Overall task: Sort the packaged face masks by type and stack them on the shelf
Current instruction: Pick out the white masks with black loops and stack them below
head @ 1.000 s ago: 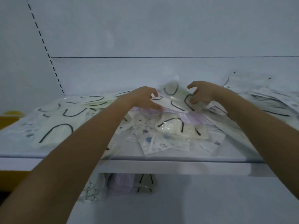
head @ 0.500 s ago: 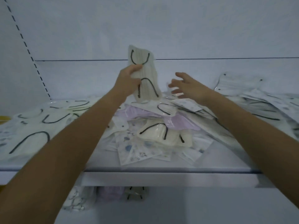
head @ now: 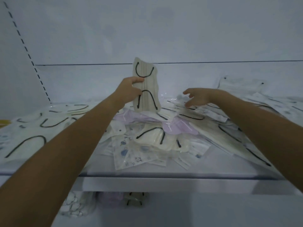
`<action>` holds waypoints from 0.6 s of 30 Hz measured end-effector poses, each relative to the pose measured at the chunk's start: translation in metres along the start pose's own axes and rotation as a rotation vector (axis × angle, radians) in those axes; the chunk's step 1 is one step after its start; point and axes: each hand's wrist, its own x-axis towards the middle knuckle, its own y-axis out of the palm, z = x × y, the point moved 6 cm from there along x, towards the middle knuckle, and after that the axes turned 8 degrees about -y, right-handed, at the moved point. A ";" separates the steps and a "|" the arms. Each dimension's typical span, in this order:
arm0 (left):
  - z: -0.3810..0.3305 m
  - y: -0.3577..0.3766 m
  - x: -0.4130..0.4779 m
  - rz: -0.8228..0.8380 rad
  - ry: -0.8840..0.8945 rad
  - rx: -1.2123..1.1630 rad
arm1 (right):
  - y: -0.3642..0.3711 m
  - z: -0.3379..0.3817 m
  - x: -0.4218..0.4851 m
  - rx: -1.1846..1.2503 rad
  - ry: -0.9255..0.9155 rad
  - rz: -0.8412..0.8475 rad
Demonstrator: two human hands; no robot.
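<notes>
My left hand point(head: 128, 91) grips a packaged cream face mask point(head: 148, 89) with black ear loops and holds it upright above the heap. My right hand point(head: 199, 97) hovers to the right of it with fingers spread, just over the packets and holding nothing. A loose heap of packaged masks point(head: 152, 138) covers the middle of the white shelf point(head: 164, 175): cream ones with black loops, a lilac one point(head: 178, 127) and patterned ones point(head: 129, 154). A stack of cream masks point(head: 41, 128) lies at the left.
More white packets point(head: 255, 95) lie at the back right of the shelf. On the lower shelf stand further packaged masks point(head: 106, 199). A yellow object point(head: 4, 122) shows at the far left edge. The white back wall closes the shelf behind.
My left hand picked a cream mask out of the heap and lifted it upright. My right hand let go of the packets, opened and now hovers lower to the right.
</notes>
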 end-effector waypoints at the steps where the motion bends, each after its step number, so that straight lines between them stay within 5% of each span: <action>1: -0.003 0.003 0.000 0.006 0.006 -0.001 | 0.005 0.000 0.004 -0.018 0.025 0.034; 6: -0.005 0.002 -0.004 -0.021 0.035 -0.021 | 0.004 0.010 0.008 0.488 -0.066 0.013; 13: 0.021 -0.027 -0.008 -0.204 -0.035 0.011 | 0.009 0.004 0.014 0.228 -0.071 0.090; 18: 0.028 -0.041 -0.013 -0.333 -0.017 0.150 | -0.016 0.027 0.012 0.332 -0.241 -0.279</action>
